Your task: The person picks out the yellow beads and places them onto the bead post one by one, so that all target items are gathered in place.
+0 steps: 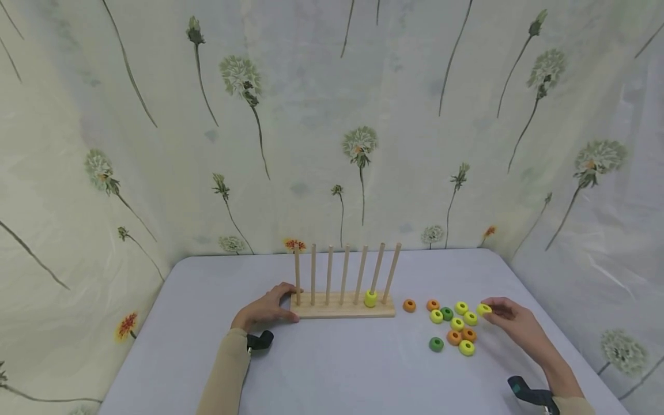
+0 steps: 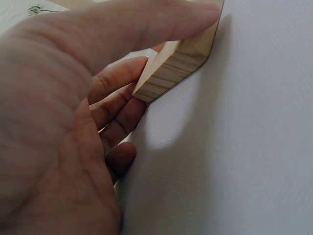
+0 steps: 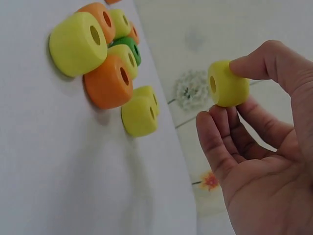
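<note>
A wooden peg rack (image 1: 332, 312) with a row of several upright pegs stands mid-table. One yellow bead (image 1: 370, 298) sits low on the second peg from the right. My left hand (image 1: 266, 306) grips the left end of the rack's base (image 2: 171, 68), thumb along the near side and fingers at the far side. At the right, my right hand (image 1: 513, 324) pinches a yellow bead (image 3: 229, 84) between thumb and fingers, raised above the table. The bead's hole faces left in the right wrist view.
Loose beads lie between the rack and my right hand: yellow (image 1: 467, 347), orange (image 1: 454, 337) and green (image 1: 436, 344). One orange bead (image 1: 409, 305) lies close to the rack's right end. Patterned curtain (image 1: 306, 144) hangs behind and beside the white table (image 1: 332, 369).
</note>
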### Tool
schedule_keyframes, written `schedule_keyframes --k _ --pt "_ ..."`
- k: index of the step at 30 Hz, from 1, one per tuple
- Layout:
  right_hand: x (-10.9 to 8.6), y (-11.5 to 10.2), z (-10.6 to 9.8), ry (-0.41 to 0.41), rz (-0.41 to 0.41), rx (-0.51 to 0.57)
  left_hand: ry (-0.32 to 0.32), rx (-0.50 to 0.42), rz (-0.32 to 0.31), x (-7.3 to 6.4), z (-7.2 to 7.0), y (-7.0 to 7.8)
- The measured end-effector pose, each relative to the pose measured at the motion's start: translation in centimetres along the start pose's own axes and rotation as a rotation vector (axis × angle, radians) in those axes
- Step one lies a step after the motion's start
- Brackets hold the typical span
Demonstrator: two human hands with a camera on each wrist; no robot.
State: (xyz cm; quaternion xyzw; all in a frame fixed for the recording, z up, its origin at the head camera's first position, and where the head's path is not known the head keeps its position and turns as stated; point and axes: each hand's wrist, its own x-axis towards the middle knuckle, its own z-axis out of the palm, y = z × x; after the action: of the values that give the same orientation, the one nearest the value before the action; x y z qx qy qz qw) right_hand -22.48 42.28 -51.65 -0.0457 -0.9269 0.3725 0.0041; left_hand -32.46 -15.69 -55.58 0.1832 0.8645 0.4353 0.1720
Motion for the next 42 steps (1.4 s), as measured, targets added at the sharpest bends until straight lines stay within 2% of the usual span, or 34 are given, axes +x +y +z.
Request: schedule_keyframes --k 14,27,42 --pt "0.9 -4.3 0.8 0.006 -0.12 0.006 0.003 -0.004 -0.015 -0.1 -0.2 0.2" --pt "2.3 -9.1 1.1 -0.015 -0.225 0.056 0.004 0.011 -0.02 0.0 -0.1 0.1" --pt "3.4 -14.4 0.4 -0.013 -0.324 0.099 0.001 0.019 -0.024 -0.1 -0.1 0.2"
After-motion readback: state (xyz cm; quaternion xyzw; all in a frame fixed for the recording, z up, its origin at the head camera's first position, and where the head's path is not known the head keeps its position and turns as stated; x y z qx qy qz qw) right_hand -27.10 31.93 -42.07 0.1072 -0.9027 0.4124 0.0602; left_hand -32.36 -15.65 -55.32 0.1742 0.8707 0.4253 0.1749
